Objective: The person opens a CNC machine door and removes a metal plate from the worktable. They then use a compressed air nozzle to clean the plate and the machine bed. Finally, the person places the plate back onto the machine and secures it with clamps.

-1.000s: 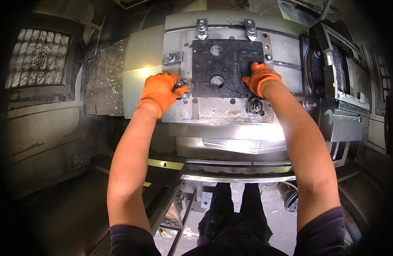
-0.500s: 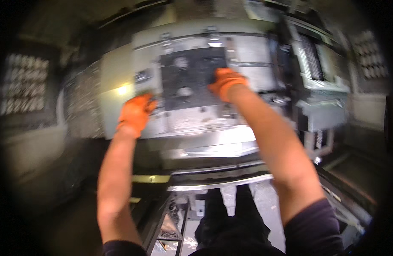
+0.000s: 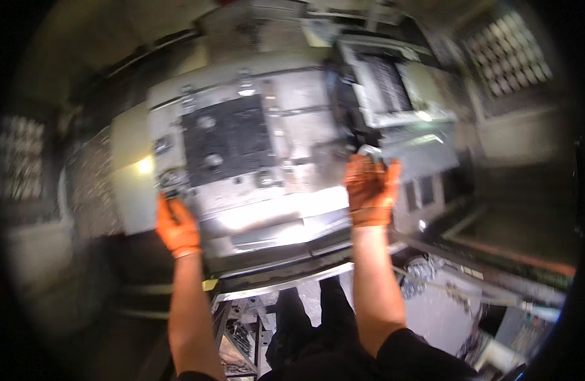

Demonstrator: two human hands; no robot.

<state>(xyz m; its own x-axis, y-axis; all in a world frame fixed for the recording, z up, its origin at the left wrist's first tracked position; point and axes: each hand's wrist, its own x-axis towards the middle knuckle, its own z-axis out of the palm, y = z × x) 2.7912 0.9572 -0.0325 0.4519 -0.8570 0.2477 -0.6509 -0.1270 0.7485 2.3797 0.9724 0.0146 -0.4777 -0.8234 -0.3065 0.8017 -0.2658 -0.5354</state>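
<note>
A dark rectangular plate [image 3: 232, 140] with two pale round spots lies on the light metal machine table [image 3: 305, 130]. My left hand [image 3: 178, 228], in an orange glove, is at the table's near left corner, beside a small metal clamp [image 3: 173, 179]. Blur and dark glove stains hide whether its fingers hold anything. My right hand [image 3: 372, 193], also in an orange glove, is right of the table with the thumb apart from the fingers. A shiny rounded part [image 3: 370, 151] shows just beyond its fingertips; contact cannot be made out.
More clamps [image 3: 245, 86] stand along the plate's far edge. A grey metal housing [image 3: 419, 149] rises on the right. Bright sheet metal [image 3: 292, 232] slopes along the near side above the machine's front edge [image 3: 286, 281]. Metal chips [image 3: 92, 184] cover a surface at left.
The view has swung right, so the plate appears farther left. My right hand has left the plate's right edge and moved right and nearer. My left hand has come nearer along the left side.
</note>
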